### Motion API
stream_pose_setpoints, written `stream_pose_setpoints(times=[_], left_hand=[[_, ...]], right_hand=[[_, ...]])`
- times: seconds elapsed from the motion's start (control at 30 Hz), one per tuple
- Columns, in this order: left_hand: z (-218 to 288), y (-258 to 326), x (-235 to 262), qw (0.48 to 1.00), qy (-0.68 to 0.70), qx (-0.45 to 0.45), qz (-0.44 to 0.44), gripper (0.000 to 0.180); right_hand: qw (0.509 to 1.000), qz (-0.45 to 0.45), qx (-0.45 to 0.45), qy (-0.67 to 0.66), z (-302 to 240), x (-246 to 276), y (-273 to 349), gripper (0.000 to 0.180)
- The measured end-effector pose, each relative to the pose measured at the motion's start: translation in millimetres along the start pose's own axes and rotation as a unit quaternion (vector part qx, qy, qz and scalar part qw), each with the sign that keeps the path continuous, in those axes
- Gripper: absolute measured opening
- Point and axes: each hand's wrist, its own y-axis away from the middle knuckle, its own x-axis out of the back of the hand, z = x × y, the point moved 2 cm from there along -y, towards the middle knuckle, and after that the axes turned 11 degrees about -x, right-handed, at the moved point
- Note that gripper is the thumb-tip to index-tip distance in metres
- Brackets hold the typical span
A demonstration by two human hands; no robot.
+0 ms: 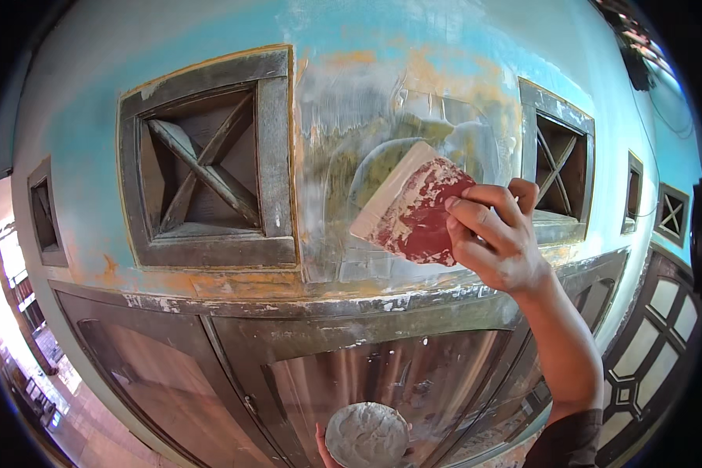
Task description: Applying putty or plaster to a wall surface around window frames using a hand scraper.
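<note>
My right hand (498, 235) pinches a red plastic putty scraper (418, 209) crusted with dried filler. Its wide pale edge lies at or very near a patch of wet-looking filler (366, 171) on the wall between two wooden vents; I cannot tell whether it touches. Low in the view, my left hand (323, 446) shows only a finger or so along the side of a round container of grey-white putty (366, 435). The rest of that hand is hidden.
A wooden vent with crossed bars (203, 160) sits left of the patch, another vent (555, 164) right of it. Below runs a paint-flecked wooden ledge (351, 306) above glazed doors (390, 374). A panelled door (651, 335) stands far right; daylight enters at left.
</note>
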Motion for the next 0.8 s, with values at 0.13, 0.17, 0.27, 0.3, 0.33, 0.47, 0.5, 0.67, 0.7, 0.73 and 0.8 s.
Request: stream_pose_setpoints(times=[0.13, 0.17, 0.27, 0.3, 0.33, 0.47, 0.5, 0.67, 0.7, 0.73, 0.8], left_hand=[[1.0, 2.2, -3.5, 1.000, 0.019, 0.009, 0.003, 0.105], [3.7, -1.4, 3.6, 1.000, 0.019, 0.009, 0.009, 0.105], [7.7, 0.0, -0.1, 1.000, 0.011, -0.001, 0.013, 0.103], [10.2, 0.8, -1.4, 1.000, 0.007, -0.007, 0.014, 0.103], [13.6, 0.8, -2.4, 1.000, 0.001, -0.016, 0.014, 0.102], [16.8, -3.3, -2.8, 1.000, -0.010, -0.018, 0.021, 0.100], [17.3, -5.3, -2.9, 0.999, -0.013, -0.019, 0.023, 0.099], [31.8, -12.9, -4.5, 0.998, -0.040, -0.044, 0.032, 0.097], [34.4, -13.8, -5.3, 0.997, -0.044, -0.050, 0.034, 0.096], [34.5, -16.5, -4.7, 0.997, -0.048, -0.050, 0.036, 0.096], [35.6, -22.6, -2.1, 0.996, -0.054, -0.052, 0.041, 0.095]], right_hand=[[1.000, -0.022, 0.000, 0.006, 5.1, 5.4, 5.0, 0.026], [0.999, -0.014, -0.039, -0.034, 10.3, -6.0, 13.4, 0.022], [0.967, -0.010, -0.207, -0.145, 12.8, -2.0, -18.5, 0.015], [0.915, -0.018, -0.338, -0.221, 16.4, -3.9, -31.8, 0.016], [0.882, -0.036, -0.376, -0.282, 28.0, -13.9, -46.0, 0.020], [0.812, -0.169, -0.452, -0.327, 87.2, -38.5, -115.8, 0.032], [0.801, -0.180, -0.457, -0.341, 98.8, -50.2, -128.8, 0.033], [0.797, -0.189, -0.489, -0.301, 108.0, -97.0, -169.8, 0.044], [0.782, -0.200, -0.534, -0.251, 110.1, -102.9, -173.0, 0.049], [0.801, -0.167, -0.527, -0.230, 126.5, -112.5, -169.5, 0.049], [0.809, -0.198, -0.523, -0.181, 153.0, -122.6, -167.3, 0.050]])
